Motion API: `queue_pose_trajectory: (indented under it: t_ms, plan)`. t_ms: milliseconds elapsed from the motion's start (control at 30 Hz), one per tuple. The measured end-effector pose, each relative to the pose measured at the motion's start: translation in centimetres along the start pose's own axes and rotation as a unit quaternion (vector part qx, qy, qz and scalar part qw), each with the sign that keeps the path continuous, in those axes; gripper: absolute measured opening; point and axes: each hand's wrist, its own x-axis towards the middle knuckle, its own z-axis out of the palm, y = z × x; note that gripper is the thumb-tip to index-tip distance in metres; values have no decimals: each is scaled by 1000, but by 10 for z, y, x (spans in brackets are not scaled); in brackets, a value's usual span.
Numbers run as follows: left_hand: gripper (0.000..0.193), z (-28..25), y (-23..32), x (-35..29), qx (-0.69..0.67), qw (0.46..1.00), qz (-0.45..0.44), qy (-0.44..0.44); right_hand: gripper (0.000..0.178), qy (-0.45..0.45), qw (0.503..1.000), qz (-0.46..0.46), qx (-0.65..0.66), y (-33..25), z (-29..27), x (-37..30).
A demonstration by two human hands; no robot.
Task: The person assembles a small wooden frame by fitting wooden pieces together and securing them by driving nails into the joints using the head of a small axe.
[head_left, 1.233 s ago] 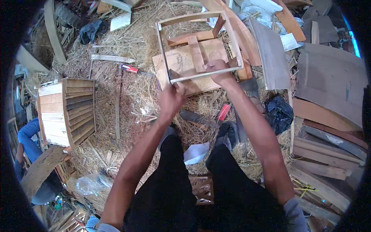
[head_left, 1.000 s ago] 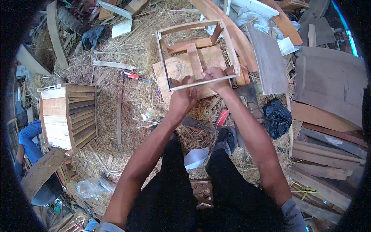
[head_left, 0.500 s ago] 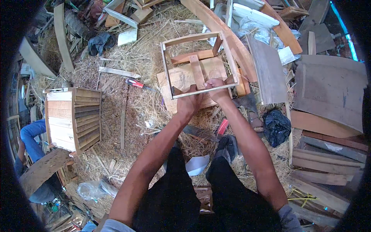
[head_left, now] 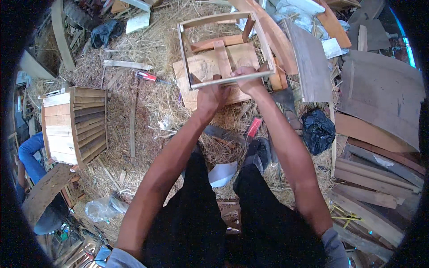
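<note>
Ahead of me is an open box-like wooden frame (head_left: 216, 18) of thin rails and corner posts. My left hand (head_left: 212, 95) is closed at its near side, partly hidden under the near rail. Beside it, my right hand (head_left: 247, 79) closes over the same rail, with its thumb and fingers bent. A short reddish slat (head_left: 221, 57) runs from the frame's middle toward both hands. Within and below the frame lies a pale wooden board (head_left: 247, 54), resting on straw. What the fingers press against underneath is hidden.
A slatted wooden crate (head_left: 91, 125) stands left, near another person's jeans-clad leg (head_left: 31, 154). A red-handled screwdriver (head_left: 146, 76) lies on the straw. At right are a grey panel (head_left: 308, 62), a black plastic bag (head_left: 318, 131) and stacked planks (head_left: 364, 178).
The whole view has shifted, so the frame, hands and surroundings sit higher and slightly further left in the picture. Both hands keep their hold on the frame.
</note>
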Motion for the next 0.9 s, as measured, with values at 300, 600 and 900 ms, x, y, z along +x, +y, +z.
queue_pose_trajectory:
  t_ms: [300, 600, 900]
  plan:
    - [34, 10, 2, -2, -53, 997, 38, 33, 20, -1, 997, -29, -67, 6, -5, 0]
    - [28, 15, 9, 4, -171, 980, -61, 87, 19, -13, 999, 36, -10, -3, -3, -1]
    - [30, 13, 12, 9, -183, 975, -83, 92, 7, 137, 983, 59, 109, 7, 22, -9]
